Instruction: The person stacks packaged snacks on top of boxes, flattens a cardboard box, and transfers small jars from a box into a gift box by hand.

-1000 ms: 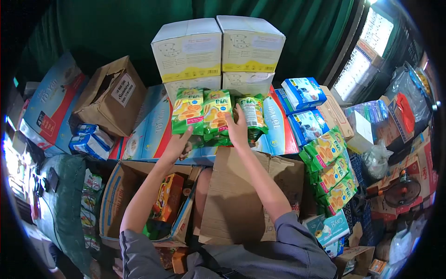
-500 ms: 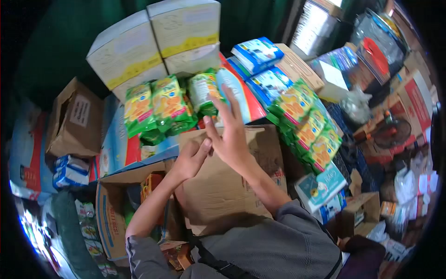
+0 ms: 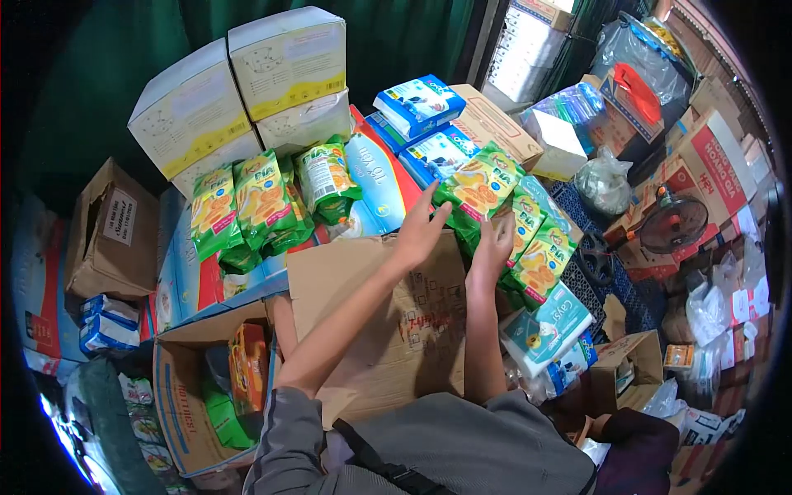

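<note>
A green and yellow pack of pia cakes [image 3: 480,188] is between my two hands, tilted above the other packs on the right. My left hand [image 3: 422,229] reaches across and has its left edge between thumb and fingers. At its lower right corner, my right hand [image 3: 492,246] grips it with bent fingers. More pia packs [image 3: 546,266] lie just beyond my right hand. Several similar packs [image 3: 262,194] rest on the blue and red cartons to the left. Under my forearms is a closed brown cardboard box [image 3: 371,346].
White and yellow boxes [image 3: 289,62] stand at the back. Blue and white packs [image 3: 419,103] are stacked beside a carton. An open box [image 3: 183,404] with a few packets sits at lower left. Tissue packs [image 3: 546,326] and a fan [image 3: 672,221] are on the right.
My hands were together above the cardboard box. They have moved apart and right, onto the nearest pia pack, which has shifted slightly. The view has turned to the right.
</note>
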`<state>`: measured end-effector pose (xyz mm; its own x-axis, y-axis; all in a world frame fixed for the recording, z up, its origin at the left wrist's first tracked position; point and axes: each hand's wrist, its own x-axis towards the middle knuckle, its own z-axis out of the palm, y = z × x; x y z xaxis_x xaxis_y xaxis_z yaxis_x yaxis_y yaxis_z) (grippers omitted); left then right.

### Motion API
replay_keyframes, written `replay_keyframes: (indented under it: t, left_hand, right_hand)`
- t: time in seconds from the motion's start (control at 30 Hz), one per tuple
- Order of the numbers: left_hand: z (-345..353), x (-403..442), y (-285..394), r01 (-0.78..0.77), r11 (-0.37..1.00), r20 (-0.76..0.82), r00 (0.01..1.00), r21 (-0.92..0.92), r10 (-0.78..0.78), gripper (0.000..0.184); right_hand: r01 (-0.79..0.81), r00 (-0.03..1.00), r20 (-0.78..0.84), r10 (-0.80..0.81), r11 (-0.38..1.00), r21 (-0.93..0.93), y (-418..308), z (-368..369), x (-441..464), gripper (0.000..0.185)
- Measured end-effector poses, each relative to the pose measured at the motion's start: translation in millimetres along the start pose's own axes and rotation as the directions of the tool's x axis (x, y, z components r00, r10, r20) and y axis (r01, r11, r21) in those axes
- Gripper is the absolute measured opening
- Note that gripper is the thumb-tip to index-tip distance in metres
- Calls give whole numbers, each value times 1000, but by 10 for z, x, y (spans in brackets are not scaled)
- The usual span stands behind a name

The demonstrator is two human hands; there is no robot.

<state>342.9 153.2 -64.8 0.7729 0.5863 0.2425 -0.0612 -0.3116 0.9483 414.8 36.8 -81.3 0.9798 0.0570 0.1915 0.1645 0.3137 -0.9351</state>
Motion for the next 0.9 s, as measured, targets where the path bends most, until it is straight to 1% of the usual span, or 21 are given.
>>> replay_keyframes:
  t: [0.03, 0.07, 0.1, 0.17, 0.23, 0.27, 0.3, 0.37, 0.4, 0.43, 0.5, 0.53, 0.57, 0.63, 0.67, 0.7, 0.73, 0.77, 0.83, 0.87, 0.9]
  left_hand:
    - [27, 4, 17, 0, 1000, -6, 1000, 0, 0, 58]
    - [37, -1, 30, -20, 1000, 28, 999, -14, 21, 57]
    - [37, -8, 44, -40, 999, 57, 998, -28, 42, 56]
    - [-8, -83, 146, -60, 998, 27, 998, 1, 60, 56]
    - [-91, -175, 240, -88, 995, -3, 996, -35, 88, 58]
    - [-150, -202, 247, -180, 983, -25, 984, -46, 179, 64]
    - [-200, -256, 252, -175, 984, -36, 984, -35, 174, 64]
    - [-349, -419, 448, -224, 971, -159, 965, -82, 210, 70]
    - [-420, -490, 503, -223, 975, -214, 952, 6, 219, 77]
    - [-456, -557, 520, -217, 976, -227, 950, 18, 215, 77]
    - [-511, -627, 566, -262, 959, -450, 873, -108, 187, 79]
    - [-631, -627, 445, -227, 966, -464, 847, 125, 259, 82]
    - [-696, -615, 358, -203, 978, -521, 830, 51, 199, 84]
    - [-893, -609, 235, -176, 979, -583, 787, 101, 202, 85]
    - [-988, -597, 200, -180, 977, -594, 776, 113, 212, 85]
    - [-1079, -578, 168, -107, 985, -598, 784, 132, 165, 87]
    - [-1158, -565, 103, -32, 988, -602, 790, 149, 116, 89]
    - [-1226, -561, 28, -34, 987, -611, 782, 157, 124, 89]
    - [-1332, -568, -88, 168, 942, -564, 825, 292, 27, 91]
    - [-1390, -603, 27, 163, 941, -572, 819, 296, 38, 91]
    - [-1426, -674, 137, 157, 969, -498, 866, 188, -44, 92]
  right_hand:
    - [-13, 1000, 6, 12, 999, 47, -16, 22, 7, 63]
    - [-13, 1000, 14, 12, 999, 49, -35, 33, -2, 63]
    - [-41, 997, 69, 39, 999, 29, -63, 29, -27, 59]
    - [-66, 988, 139, 64, 998, 11, -177, 102, -121, 55]
    - [29, 999, 45, -31, 998, 49, -239, 273, -262, 49]
    - [76, 995, 59, -76, 997, 7, -270, 330, -314, 50]
    - [67, 995, 71, -68, 998, 13, -305, 398, -349, 50]
    - [20, 986, 161, -34, 996, 89, -357, 572, -406, 51]
    - [62, 970, 229, -77, 995, 76, -340, 656, -396, 51]
    - [50, 968, 243, -69, 995, 83, -363, 759, -427, 51]
    - [-30, 900, 436, -11, 996, 87, -434, 992, -489, 51]
    - [-45, 861, 508, -23, 992, 120, -432, 1139, -511, 50]
    - [16, 833, 542, -111, 984, 177, -377, 1304, -548, 50]
    - [12, 784, 614, -94, 991, 135, -328, 1511, -690, 49]
    - [-39, 763, 644, -55, 991, 130, -274, 1619, -728, 48]
    - [-40, 753, 655, -63, 989, 142, -219, 1711, -732, 48]
    - [-76, 732, 681, -27, 990, 121, -145, 1794, -732, 48]
    - [-110, 710, 704, 10, 989, 98, -52, 1869, -724, 47]
    - [-129, 679, 734, 1, 985, 119, 94, 1954, -682, 46]
    - [-281, 646, 759, 80, 950, 139, 122, 1987, -673, 45]
    - [-428, 601, 784, 157, 892, 149, 160, 2006, -667, 44]
